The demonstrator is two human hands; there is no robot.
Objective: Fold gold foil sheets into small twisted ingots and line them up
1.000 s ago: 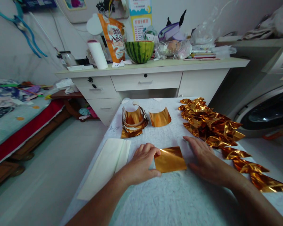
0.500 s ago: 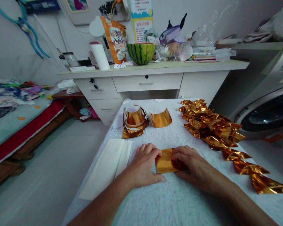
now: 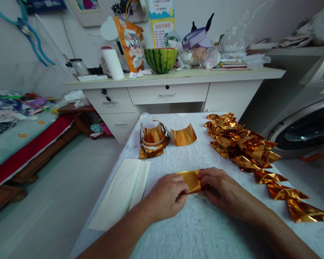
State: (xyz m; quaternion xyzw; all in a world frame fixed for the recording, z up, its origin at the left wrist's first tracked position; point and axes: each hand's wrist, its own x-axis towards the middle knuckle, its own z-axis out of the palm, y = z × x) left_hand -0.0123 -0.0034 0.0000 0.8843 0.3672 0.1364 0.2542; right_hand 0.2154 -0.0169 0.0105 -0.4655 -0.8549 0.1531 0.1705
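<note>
A sheet of gold foil paper (image 3: 191, 180) lies between my hands near the middle of the table. My left hand (image 3: 169, 196) is closed on its left end, fingers curled over the near edge. My right hand (image 3: 218, 189) pinches the right end, thumb below and fingers on top. Beyond them, a curved gold foil sheet (image 3: 184, 135) stands beside a curled stack of gold foil sheets (image 3: 153, 138). To the right spreads a pile of folded gold foil pieces (image 3: 240, 142), trailing toward the near right corner. White paper sheets (image 3: 120, 194) lie left of my left hand.
A pale cloth covers the table (image 3: 205, 230). Behind it stands a white desk (image 3: 167, 94) with a watermelon half (image 3: 160, 60), an orange pouch (image 3: 131, 45) and a paper roll (image 3: 112, 63). A washing machine (image 3: 307, 108) is at right, a bed (image 3: 24, 144) at left.
My left hand has gone from spread fingers to a closed grip on the foil's left end. The foil's near edge has been raised and turned over, so the sheet looks narrower.
</note>
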